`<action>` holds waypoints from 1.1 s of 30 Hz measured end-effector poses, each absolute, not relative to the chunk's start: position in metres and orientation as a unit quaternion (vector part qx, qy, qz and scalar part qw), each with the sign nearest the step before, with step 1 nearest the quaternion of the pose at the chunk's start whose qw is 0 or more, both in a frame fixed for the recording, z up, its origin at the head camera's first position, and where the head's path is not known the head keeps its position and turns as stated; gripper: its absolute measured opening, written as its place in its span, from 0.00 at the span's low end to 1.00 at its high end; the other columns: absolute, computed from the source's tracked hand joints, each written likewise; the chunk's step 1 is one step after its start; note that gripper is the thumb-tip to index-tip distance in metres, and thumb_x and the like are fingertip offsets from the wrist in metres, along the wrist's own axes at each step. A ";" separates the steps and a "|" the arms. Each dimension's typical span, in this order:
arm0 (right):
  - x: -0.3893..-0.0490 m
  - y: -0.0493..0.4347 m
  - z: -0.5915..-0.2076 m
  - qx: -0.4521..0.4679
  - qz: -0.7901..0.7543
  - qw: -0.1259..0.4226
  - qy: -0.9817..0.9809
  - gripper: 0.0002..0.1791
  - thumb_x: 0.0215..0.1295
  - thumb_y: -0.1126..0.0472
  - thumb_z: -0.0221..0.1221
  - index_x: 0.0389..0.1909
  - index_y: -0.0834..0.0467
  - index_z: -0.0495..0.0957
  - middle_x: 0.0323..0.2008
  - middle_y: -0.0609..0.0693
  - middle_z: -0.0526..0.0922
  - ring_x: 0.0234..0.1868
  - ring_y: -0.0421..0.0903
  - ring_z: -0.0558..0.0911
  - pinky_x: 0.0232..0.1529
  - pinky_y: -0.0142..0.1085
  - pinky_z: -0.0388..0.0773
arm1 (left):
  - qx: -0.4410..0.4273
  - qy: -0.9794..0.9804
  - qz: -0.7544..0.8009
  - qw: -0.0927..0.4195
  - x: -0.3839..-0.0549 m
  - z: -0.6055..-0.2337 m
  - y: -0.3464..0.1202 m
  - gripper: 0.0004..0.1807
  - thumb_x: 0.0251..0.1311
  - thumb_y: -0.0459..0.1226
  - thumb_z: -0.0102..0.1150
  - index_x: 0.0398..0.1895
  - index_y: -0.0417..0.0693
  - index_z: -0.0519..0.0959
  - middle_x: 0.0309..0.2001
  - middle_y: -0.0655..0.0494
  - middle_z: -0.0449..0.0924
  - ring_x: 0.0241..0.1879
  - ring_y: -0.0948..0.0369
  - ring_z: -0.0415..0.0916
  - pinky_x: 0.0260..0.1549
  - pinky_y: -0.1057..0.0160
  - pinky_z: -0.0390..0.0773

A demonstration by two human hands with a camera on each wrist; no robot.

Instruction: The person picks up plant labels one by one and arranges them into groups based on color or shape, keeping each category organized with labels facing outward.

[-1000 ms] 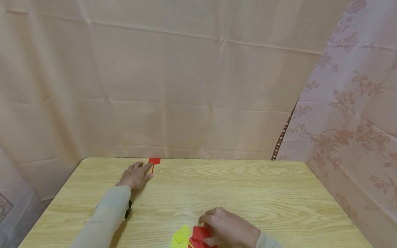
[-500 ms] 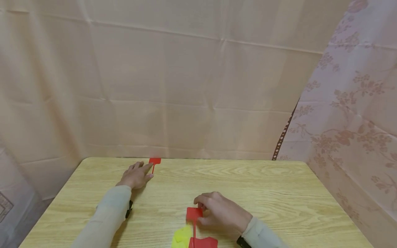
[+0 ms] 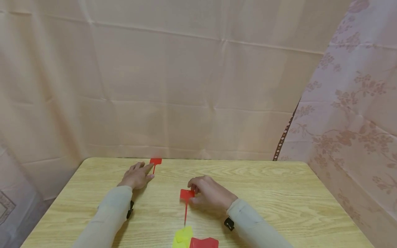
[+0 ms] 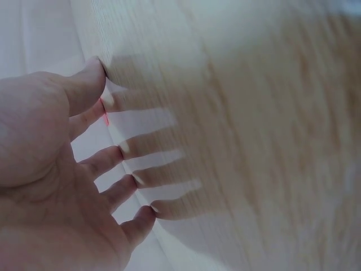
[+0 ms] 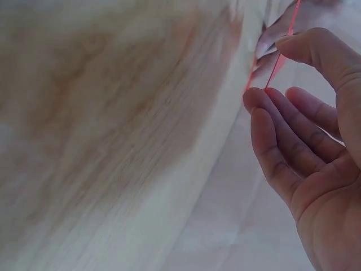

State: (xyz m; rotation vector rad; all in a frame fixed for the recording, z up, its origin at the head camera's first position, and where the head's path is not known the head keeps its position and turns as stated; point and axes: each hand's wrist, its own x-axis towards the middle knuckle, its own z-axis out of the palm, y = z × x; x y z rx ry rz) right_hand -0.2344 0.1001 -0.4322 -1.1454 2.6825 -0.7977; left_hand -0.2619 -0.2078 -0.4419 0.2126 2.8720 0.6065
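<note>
Near the table's back edge lies a red flat tag with a thin stem point(image 3: 156, 161), like a cable-tie marker. The left hand point(image 3: 136, 177) rests on the tabletop with fingers spread, its index fingertip and thumb at this tag. In the left wrist view only a sliver of red shows by the fingers of the left hand point(image 4: 62, 147). Over the middle of the table, the right hand point(image 3: 214, 193) pinches a second red tag point(image 3: 186, 194) by its flat head, the stem pointing toward the person. The right wrist view shows this red tag edge-on point(image 5: 277, 69) by the thumb.
At the near edge lie yellow tags point(image 3: 183, 237) and, right beside them, red ones point(image 3: 204, 243), partly cut off by the frame. A beige cloth point(image 3: 186, 86) hangs behind the wood-grain table point(image 3: 263, 213). A floral cloth point(image 3: 350, 137) hangs on the right.
The right hand has picked the red tag from the near red pile and carried it forward and left, away from the person. The left hand and its tag stay put.
</note>
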 end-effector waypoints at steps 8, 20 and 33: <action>-0.260 0.082 -0.440 -0.377 -0.242 0.048 0.893 0.14 0.58 0.64 0.70 0.46 0.59 0.83 0.32 0.43 0.82 0.33 0.36 0.78 0.38 0.25 0.78 | 0.068 0.972 0.204 0.099 -0.262 -0.442 -0.208 0.31 0.77 0.45 0.51 0.78 0.43 0.61 0.75 0.27 0.51 0.72 0.26 0.47 0.66 0.26 0.50; -0.293 0.055 -0.446 -0.357 -0.206 0.032 0.911 0.14 0.62 0.59 0.71 0.46 0.58 0.84 0.32 0.44 0.82 0.32 0.38 0.76 0.37 0.27 0.76 | 0.067 0.973 0.197 0.098 -0.263 -0.443 -0.207 0.31 0.77 0.45 0.51 0.78 0.44 0.61 0.75 0.28 0.51 0.72 0.27 0.48 0.66 0.27 0.51; -0.314 0.029 -0.447 -0.360 -0.153 0.024 0.920 0.14 0.63 0.61 0.70 0.48 0.60 0.83 0.37 0.47 0.84 0.35 0.40 0.77 0.43 0.30 0.77 | 0.060 0.972 0.201 0.101 -0.264 -0.444 -0.206 0.31 0.77 0.45 0.51 0.78 0.44 0.61 0.76 0.28 0.50 0.72 0.27 0.46 0.68 0.28 0.49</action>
